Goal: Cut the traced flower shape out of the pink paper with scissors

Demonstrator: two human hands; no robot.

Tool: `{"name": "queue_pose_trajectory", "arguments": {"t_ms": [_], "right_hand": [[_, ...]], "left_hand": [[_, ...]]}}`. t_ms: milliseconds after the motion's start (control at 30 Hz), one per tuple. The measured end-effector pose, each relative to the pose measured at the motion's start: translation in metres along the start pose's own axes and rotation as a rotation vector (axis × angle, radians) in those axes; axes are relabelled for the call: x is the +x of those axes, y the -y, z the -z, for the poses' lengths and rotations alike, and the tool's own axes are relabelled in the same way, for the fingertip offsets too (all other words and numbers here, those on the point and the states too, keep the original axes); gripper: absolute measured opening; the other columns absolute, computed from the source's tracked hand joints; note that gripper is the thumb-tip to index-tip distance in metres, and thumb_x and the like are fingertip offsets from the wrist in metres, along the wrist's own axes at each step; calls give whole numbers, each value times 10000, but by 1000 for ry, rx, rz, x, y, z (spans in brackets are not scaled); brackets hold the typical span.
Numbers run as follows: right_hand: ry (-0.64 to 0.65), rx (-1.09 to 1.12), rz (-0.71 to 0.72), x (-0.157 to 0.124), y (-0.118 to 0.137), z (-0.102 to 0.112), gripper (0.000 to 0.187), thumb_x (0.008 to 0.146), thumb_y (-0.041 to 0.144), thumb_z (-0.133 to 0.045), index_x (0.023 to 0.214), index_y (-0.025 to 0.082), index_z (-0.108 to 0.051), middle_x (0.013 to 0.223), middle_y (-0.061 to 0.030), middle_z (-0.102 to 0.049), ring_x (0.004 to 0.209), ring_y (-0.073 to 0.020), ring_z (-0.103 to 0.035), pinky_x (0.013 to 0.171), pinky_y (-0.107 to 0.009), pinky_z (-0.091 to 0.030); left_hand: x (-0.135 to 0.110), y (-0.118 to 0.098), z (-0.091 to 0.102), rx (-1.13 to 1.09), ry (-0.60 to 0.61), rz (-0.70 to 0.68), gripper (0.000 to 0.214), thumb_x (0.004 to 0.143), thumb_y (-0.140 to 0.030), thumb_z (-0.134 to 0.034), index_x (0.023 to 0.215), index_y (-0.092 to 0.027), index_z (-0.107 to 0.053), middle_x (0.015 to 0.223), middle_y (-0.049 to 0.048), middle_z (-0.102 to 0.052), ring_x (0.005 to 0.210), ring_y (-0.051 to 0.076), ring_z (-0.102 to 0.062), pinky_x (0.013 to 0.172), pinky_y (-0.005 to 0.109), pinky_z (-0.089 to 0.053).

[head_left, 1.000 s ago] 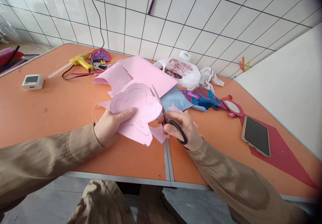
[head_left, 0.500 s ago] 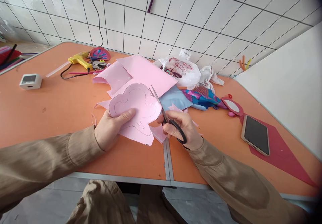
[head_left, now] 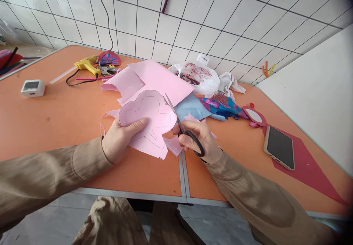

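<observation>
Little had moved since the earlier frame; the background had slid a touch leftward in my view, while both hands and the outlined pink sheet (head_left: 154,122) kept nearly the same place. I saw that sheet held over the orange table (head_left: 68,131), its left edge pinched by the left hand (head_left: 118,140), thumb on top. Its right tip met the scissors (head_left: 180,126), whose handles the right hand (head_left: 202,140) gripped, fingers wrapped around them. The blades were slightly parted along that edge; whether they bit into it I couldn't tell.

Beyond the far edge lay larger pink sheets (head_left: 165,78) and a blue sheet (head_left: 191,107), crowding that side. Leftward I had a broad stretch of tabletop reaching to a small white device (head_left: 33,88). Rightward, a narrower stretch ran to the phone (head_left: 280,147) on a red sheet (head_left: 311,171). Nearer me, orange surface continued to the metal front edge (head_left: 124,194).
</observation>
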State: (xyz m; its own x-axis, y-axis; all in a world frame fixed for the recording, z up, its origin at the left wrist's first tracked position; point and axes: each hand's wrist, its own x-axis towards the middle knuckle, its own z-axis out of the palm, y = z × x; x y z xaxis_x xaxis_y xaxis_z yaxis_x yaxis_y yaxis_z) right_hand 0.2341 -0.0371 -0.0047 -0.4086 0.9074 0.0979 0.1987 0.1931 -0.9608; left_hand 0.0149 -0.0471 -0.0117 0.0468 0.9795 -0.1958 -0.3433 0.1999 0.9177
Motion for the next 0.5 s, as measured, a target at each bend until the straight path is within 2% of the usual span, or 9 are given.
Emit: {"name": "queue_pose_trajectory", "arguments": {"t_ms": [300, 500], "right_hand": [[-5, 26, 5, 0, -3, -1, 567, 700, 713, -752, 758, 172, -593, 542, 42, -501, 446, -83, -449, 402, -230, -340], [-3, 17, 14, 0, -4, -2, 565, 712, 714, -742, 758, 171, -594, 529, 43, -500, 442, -82, -446, 399, -231, -322]], "left_hand": [[-4, 3, -3, -42, 10, -6, 516, 732, -365, -859, 1174, -151, -699, 1185, 122, -754, 1115, 335, -700, 856, 386, -624], [-5, 6, -1, -50, -1, 12, 488, 737, -381, -856, 1127, -129, -706, 1180, 138, -751, 1128, 336, -691, 885, 392, -608]]}}
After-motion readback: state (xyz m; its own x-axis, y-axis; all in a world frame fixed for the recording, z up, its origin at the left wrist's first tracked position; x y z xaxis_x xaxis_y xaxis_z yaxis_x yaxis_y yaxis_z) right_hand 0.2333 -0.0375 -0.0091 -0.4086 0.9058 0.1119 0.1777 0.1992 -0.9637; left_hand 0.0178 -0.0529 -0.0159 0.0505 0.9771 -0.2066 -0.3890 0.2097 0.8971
